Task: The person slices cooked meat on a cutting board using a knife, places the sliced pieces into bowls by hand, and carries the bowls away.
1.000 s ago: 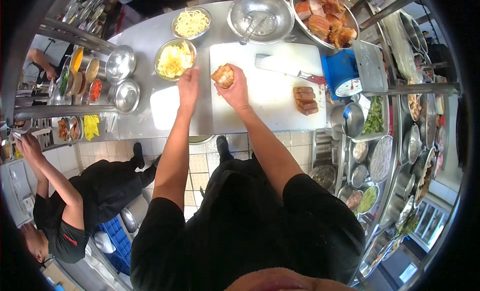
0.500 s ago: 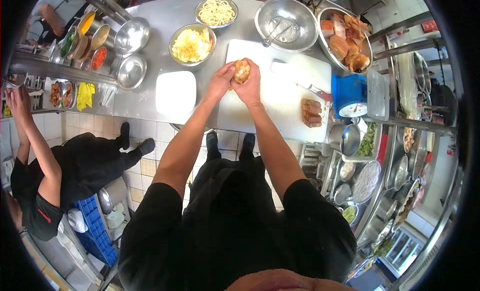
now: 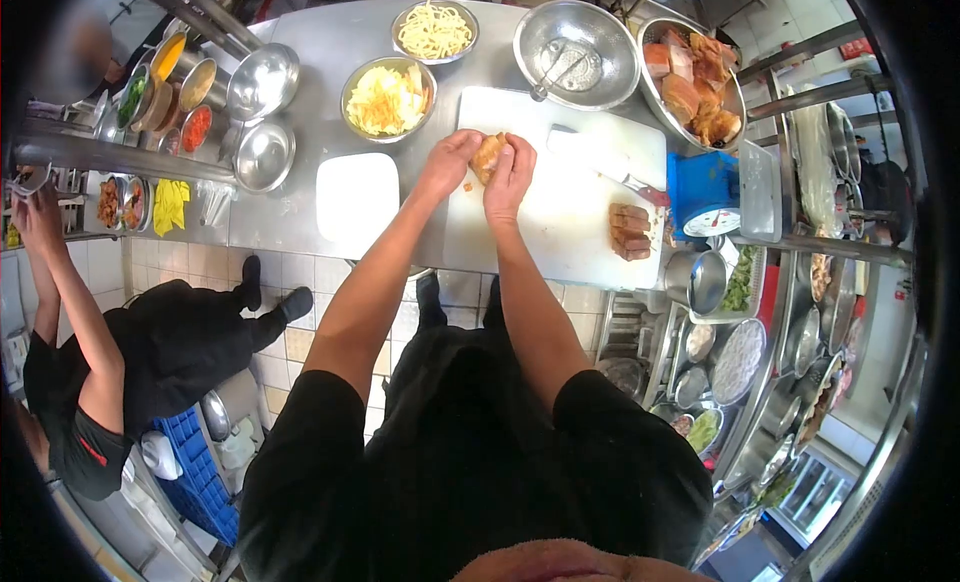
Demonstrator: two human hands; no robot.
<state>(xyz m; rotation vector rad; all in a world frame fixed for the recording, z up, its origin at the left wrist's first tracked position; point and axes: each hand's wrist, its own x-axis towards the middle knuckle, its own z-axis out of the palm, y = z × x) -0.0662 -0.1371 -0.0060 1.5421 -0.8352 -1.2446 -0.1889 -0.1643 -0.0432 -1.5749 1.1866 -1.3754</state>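
From here I see passage right of frame centre, over the cutting board [image 3: 545, 237] below the knife [image 3: 592, 156]; the person's right hand [image 3: 510, 177] bars its upper left, sliced meat [image 3: 630, 232] and a blue scale [image 3: 703, 187] its right.

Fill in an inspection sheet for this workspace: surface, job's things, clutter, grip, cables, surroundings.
Surface: metal table; white cutting board with small scraps.
Job's things: brown food piece, held above the board; sliced brown blocks and red-handled knife lying on it.
Clutter: noodle bowl, bowl of yellow food and blue scale around the board.
Grip: left hand and right hand both on the brown food piece.
Cables: nothing seen.
Surroundings: co-worker at left, arms raised; tiled floor.
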